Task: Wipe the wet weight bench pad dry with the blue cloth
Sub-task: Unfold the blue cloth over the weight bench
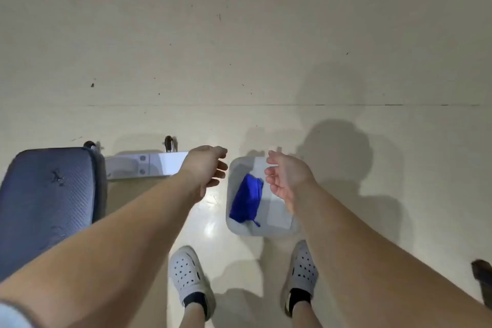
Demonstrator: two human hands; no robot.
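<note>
1. Left grip: the left hand (206,168) is empty, fingers loosely curled and spread wide, held above the floor just left of the grey tub (279,229). It touches nothing.
2. Right grip: the right hand (286,181) is likewise empty, palm turned inward, fingers wide apart, held over the right part of the tub. No contact with the tub or its contents can be confirmed.
3. Task item: the blue cloth (246,201) lies bunched inside the tub, toward its left side, between the two hands and lower than both. It is not held by either hand.
4. Tub position: it stands on the floor (239,61), just beyond the person's white perforated shoes (189,274).
5. Work surface: the weight bench pad (45,194) sits at the left of the scene, well apart from the cloth. Small droplets and wet patches show on its dark textured cover, near the far end and again nearer the person. Its white frame (149,165) runs out to the right, ending near the left hand.
6. Progress, as judged: nothing is done. The cloth is not yet picked up and the pad looks wet throughout.
7. Remaining, as judged: take the cloth from the tub, carry it left to the pad, wipe the whole surface dry.
</note>
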